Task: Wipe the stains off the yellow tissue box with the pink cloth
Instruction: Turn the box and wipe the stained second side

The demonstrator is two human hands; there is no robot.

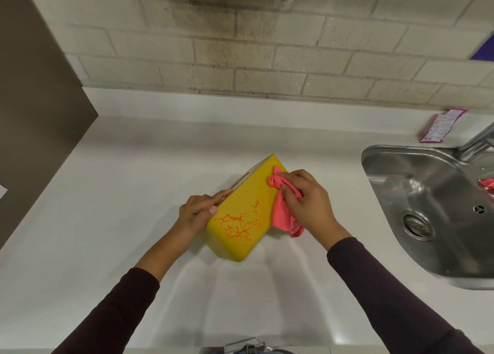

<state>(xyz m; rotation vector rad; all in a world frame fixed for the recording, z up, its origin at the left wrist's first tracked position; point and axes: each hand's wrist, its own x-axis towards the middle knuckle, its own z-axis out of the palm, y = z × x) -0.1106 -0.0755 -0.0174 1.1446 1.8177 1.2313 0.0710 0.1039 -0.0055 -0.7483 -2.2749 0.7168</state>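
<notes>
The yellow tissue box (pixel 246 204) lies tilted on the white counter (pixel 133 180), one broad face turned up. An orange web-like stain (pixel 238 224) covers the near part of that face. My left hand (pixel 199 213) grips the box's left edge, fingers along the top side. My right hand (pixel 307 198) holds the bunched pink cloth (pixel 283 212) and presses it against the far right part of the yellow face. The cloth's loose end hangs down over the box's right edge.
A steel sink (pixel 427 206) with a drain and a tap (pixel 478 142) lies to the right; something pink sits at its far right side. A pink packet (pixel 441 125) rests by the brick wall. A dark panel (pixel 34 99) stands at the left.
</notes>
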